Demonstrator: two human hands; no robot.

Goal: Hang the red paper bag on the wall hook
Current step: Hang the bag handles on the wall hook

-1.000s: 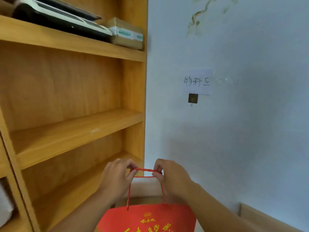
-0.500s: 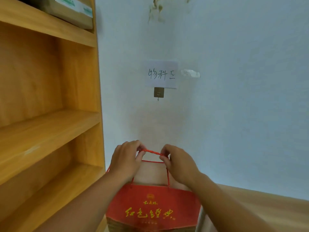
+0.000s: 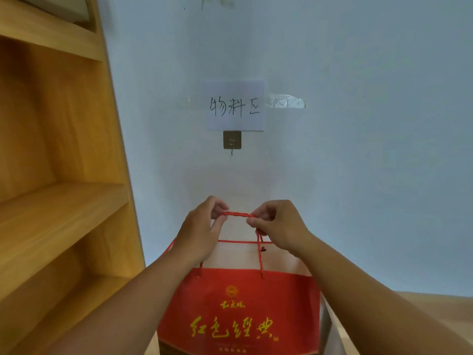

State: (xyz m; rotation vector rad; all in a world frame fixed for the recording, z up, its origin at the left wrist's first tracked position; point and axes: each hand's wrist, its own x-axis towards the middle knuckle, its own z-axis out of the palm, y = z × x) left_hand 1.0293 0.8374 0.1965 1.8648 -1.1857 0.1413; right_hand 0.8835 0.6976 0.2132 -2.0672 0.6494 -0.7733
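The red paper bag (image 3: 238, 311) with yellow lettering hangs low in the middle of the view, held up by its red rope handle (image 3: 239, 214). My left hand (image 3: 202, 231) pinches the handle's left end and my right hand (image 3: 279, 226) pinches its right end, stretching the rope level between them. The wall hook (image 3: 232, 140), a small brown square plate with a thin metal hook below it, sits on the pale wall straight above the handle, a clear gap away. The bag's bottom is cut off by the frame edge.
A white paper label (image 3: 235, 105) with handwritten characters is stuck just above the hook, with tape remnants (image 3: 286, 101) beside it. A wooden shelving unit (image 3: 64, 201) stands close on the left. A wooden surface (image 3: 435, 311) lies at the lower right.
The view has swung right and closer to the wall, so the hook now sits centred above the handle. Both hands have raised the bag higher, keeping the same pinch on the rope.
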